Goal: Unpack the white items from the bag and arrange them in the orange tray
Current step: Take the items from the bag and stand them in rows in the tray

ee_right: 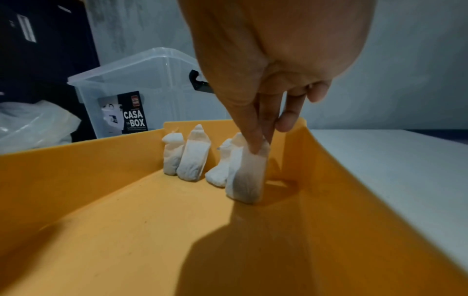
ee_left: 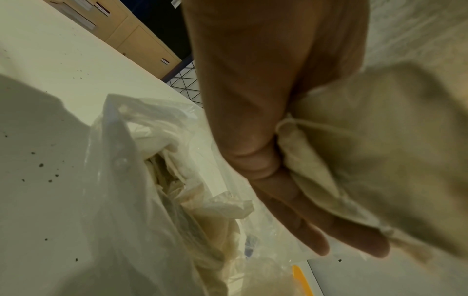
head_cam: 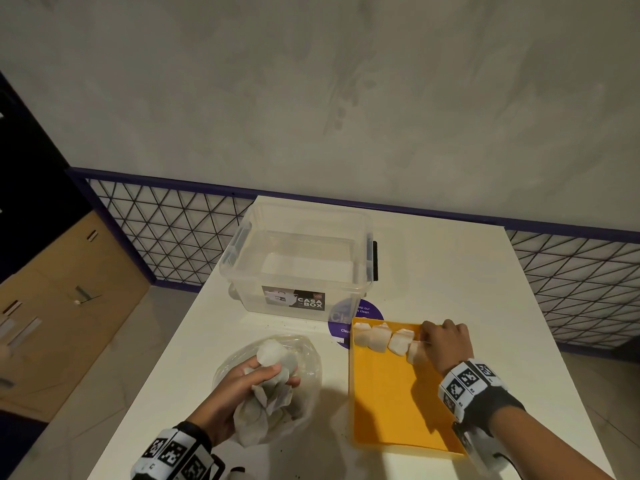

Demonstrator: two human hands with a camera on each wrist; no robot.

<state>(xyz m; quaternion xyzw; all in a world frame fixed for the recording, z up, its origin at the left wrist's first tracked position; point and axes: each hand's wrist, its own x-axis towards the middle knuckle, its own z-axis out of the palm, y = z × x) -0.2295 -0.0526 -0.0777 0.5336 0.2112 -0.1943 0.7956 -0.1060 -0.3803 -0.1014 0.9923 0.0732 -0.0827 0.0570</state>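
Note:
An orange tray (head_cam: 388, 410) (ee_right: 126, 230) lies on the white table, with white tea bags (head_cam: 379, 336) (ee_right: 193, 158) standing in a row along its far wall. My right hand (head_cam: 446, 344) (ee_right: 263, 128) pinches the top of the rightmost tea bag (head_cam: 415, 351) (ee_right: 247, 176), whose bottom rests on the tray floor. A clear plastic bag (head_cam: 304, 375) (ee_left: 142, 200) lies left of the tray with more tea bags inside. My left hand (head_cam: 242, 382) (ee_left: 253, 140) grips a bunch of tea bags (head_cam: 273, 355) (ee_left: 367, 150) over the bag's mouth.
A clear lidless storage box (head_cam: 298, 258) (ee_right: 142, 84) labelled CASA BOX stands behind the tray and bag. A purple round sticker (head_cam: 367, 311) lies on the table between box and tray. A mesh railing (head_cam: 173, 230) runs behind the table. The table's left edge is near the bag.

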